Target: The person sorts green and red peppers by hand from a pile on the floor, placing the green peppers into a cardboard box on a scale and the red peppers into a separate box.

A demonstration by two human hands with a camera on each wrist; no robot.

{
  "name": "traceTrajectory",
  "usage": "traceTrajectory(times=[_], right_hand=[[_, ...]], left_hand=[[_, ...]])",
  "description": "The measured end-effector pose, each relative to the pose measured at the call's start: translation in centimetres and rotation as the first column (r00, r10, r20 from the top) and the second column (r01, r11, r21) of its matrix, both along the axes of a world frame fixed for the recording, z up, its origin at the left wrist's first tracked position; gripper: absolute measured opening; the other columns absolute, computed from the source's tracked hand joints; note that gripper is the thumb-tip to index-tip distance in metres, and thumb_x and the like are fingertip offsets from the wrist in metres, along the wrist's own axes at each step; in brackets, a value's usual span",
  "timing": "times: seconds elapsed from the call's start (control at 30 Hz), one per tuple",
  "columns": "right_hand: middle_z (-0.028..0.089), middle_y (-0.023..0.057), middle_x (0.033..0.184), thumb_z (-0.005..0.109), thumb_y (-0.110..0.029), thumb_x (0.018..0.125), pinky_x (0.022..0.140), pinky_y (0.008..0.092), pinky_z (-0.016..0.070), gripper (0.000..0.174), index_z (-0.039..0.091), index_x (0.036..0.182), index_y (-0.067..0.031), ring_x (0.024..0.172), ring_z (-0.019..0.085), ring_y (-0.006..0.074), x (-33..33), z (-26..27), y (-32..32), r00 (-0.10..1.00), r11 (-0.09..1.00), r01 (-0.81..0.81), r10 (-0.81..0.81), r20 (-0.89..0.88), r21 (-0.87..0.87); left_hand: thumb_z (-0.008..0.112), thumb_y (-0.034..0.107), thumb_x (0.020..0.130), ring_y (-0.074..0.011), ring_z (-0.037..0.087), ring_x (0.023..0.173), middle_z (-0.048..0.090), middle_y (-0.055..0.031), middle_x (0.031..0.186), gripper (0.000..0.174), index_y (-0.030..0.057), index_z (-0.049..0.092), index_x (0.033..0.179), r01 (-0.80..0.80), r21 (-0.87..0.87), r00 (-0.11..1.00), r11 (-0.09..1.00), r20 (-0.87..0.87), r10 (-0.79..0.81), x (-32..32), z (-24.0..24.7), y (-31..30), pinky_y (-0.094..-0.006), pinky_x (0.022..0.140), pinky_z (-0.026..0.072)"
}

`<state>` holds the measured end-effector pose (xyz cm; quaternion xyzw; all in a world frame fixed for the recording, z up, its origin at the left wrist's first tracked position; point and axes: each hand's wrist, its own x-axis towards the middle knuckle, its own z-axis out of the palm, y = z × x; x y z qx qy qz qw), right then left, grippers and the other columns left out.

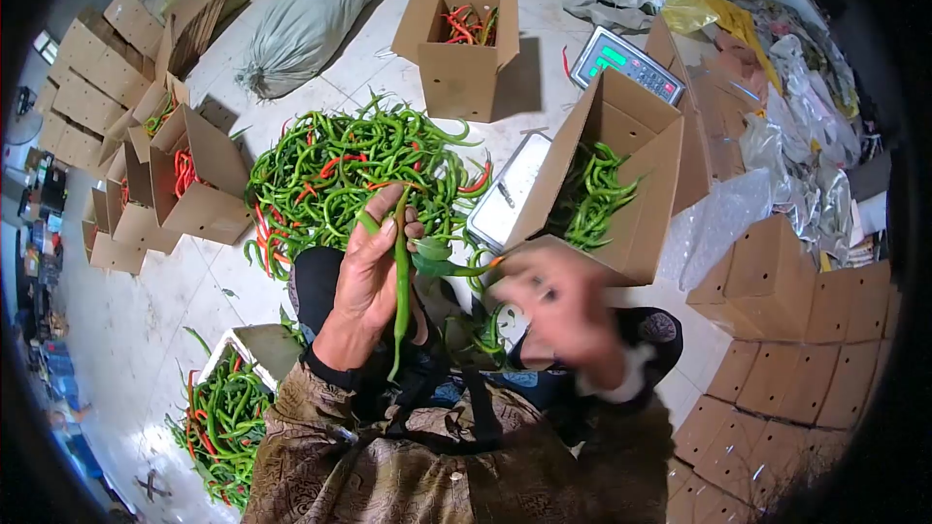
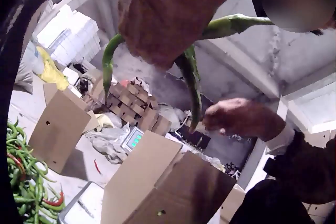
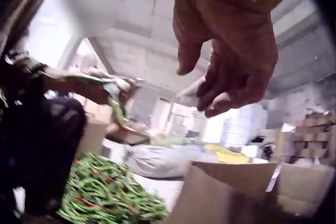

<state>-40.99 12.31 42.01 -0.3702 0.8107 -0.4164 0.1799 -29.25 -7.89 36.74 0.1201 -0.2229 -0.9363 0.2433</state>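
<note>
My left hand grips several green chili peppers over the pile. One long pepper hangs down past the palm, and another points right with an orange tip. In the left wrist view the peppers stick out on both sides of the fist. My right hand, blurred in the head view, is just right of that orange tip. Seen from the right wrist, the right hand has loosely bent fingers with nothing between them. Below lies a big heap of green chili peppers mixed with red ones.
At the right, a cardboard box with green peppers stands by a white scale with a lit display. Another box holds red peppers. A foam box stands lower left, boxes line the left, and a sack lies behind.
</note>
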Motion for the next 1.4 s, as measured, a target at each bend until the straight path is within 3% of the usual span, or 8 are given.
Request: traceTrajectory(times=[0.17, 0.23, 0.53, 0.7, 1.0, 1.07, 1.13, 1.4], right_hand=[[0.066, 0.0117, 0.091, 0.070, -0.019, 0.087, 0.074, 0.0340, 0.0532, 0.033, 0.059, 0.110, 0.0021, 0.082, 0.066, 0.0186, 7.8, -5.5, -3.8, 0.871, 0.960, -0.208, 0.268, 0.411, -0.185], [0.063, 0.0111, 0.094, 0.060, -0.016, 0.093, 0.076, 0.0328, 0.0519, 0.029, 0.050, 0.113, 0.0031, 0.085, 0.063, 0.0180, 9.1, -6.7, -4.0, 0.521, 0.914, -0.003, 0.349, 0.779, -0.407], [0.055, 0.0032, 0.081, 0.046, -0.017, 0.101, 0.069, 0.0298, 0.0476, 0.018, 0.052, 0.110, -0.0025, 0.073, 0.054, 0.0123, 5.5, -6.0, 0.2, 0.853, 0.902, 0.286, -0.085, 0.515, -0.323], [0.063, 0.0156, 0.092, 0.046, -0.026, 0.103, 0.075, 0.0401, 0.0470, 0.028, 0.052, 0.109, 0.0003, 0.084, 0.061, 0.0292, 7.1, -8.0, 0.2, 0.962, 0.970, 0.089, -0.025, 0.272, -0.228], [0.064, 0.0095, 0.110, 0.051, -0.021, 0.100, 0.091, 0.0294, 0.0435, 0.028, 0.057, 0.117, 0.0005, 0.096, 0.057, 0.0144, 8.3, -11.6, 1.0, 0.691, 0.897, -0.429, 0.405, 0.598, -0.112], [0.061, 0.0113, 0.112, 0.054, -0.026, 0.099, 0.086, 0.0304, 0.0459, 0.037, 0.055, 0.127, -0.0014, 0.098, 0.057, 0.0161, 8.8, -10.9, 1.0, 0.858, 0.895, -0.242, 0.378, 0.348, -0.376], [0.058, 0.0141, 0.127, 0.042, -0.014, 0.102, 0.089, 0.0304, 0.0475, 0.031, 0.053, 0.126, 0.0028, 0.108, 0.059, 0.0174, 7.9, -7.3, 1.6, 0.569, 0.903, -0.034, 0.369, 0.735, -0.428], [0.062, 0.0147, 0.100, 0.039, -0.017, 0.102, 0.078, 0.0287, 0.0466, 0.025, 0.051, 0.111, 0.0028, 0.083, 0.058, 0.0154, 8.6, -12.2, 1.7, 0.617, 0.958, 0.098, 0.155, 0.771, -0.271]], left_hand=[[0.063, 0.015, 0.093, -0.0146, 0.056, 0.093, 0.055, -0.0090, 0.112, 0.054, -0.0019, 0.041, 0.139, -0.012, -0.153, 0.985, 0.988, 0.166, 0.038, 0.4, 0.0, 1.9, -0.0255, 0.081, 0.0487], [0.063, 0.015, 0.093, -0.0145, 0.055, 0.093, 0.056, -0.0087, 0.112, 0.054, -0.0015, 0.041, 0.139, -0.034, -0.169, 0.974, 0.985, 0.214, 0.070, 0.9, -0.4, 2.0, -0.0259, 0.082, 0.0483], [0.058, 0.007, 0.094, -0.0186, 0.057, 0.090, 0.056, -0.0113, 0.103, 0.041, -0.0030, 0.044, 0.131, -0.089, 0.112, 0.960, 0.990, 0.276, 0.055, 3.9, -3.4, 1.7, -0.0281, 0.076, 0.0497], [0.058, 0.008, 0.094, -0.0182, 0.060, 0.088, 0.059, -0.0091, 0.100, 0.037, 0.0017, 0.048, 0.129, -0.058, 0.163, 0.946, 0.985, 0.324, 0.002, 4.0, -3.6, 3.5, -0.0297, 0.076, 0.0519], [0.063, 0.010, 0.089, -0.0101, 0.047, 0.066, 0.051, -0.0020, 0.086, 0.038, 0.0016, 0.051, 0.124, 0.030, 0.104, 0.880, 0.994, 0.469, -0.075, 6.1, -3.4, 4.6, -0.0209, 0.058, 0.0422], [0.062, 0.006, 0.086, -0.0061, 0.041, 0.059, 0.048, 0.0009, 0.079, 0.042, 0.0040, 0.050, 0.126, 0.007, -0.045, 0.836, 0.999, 0.548, 0.019, 9.3, 0.4, 1.5, -0.0194, 0.051, 0.0368], [0.057, 0.004, 0.086, -0.0035, 0.036, 0.054, 0.046, 0.0026, 0.072, 0.047, 0.0063, 0.047, 0.132, 0.025, -0.132, 0.829, 0.991, 0.557, 0.054, 13.8, 4.6, -1.9, -0.0179, 0.047, 0.0307], [0.049, 0.002, 0.092, -0.0078, 0.046, 0.054, 0.051, -0.0001, 0.072, 0.054, 0.0093, 0.037, 0.144, 0.024, -0.496, 0.146, 0.868, 0.861, 0.488, 39.6, 4.7, -8.6, -0.0217, 0.046, 0.0347]])
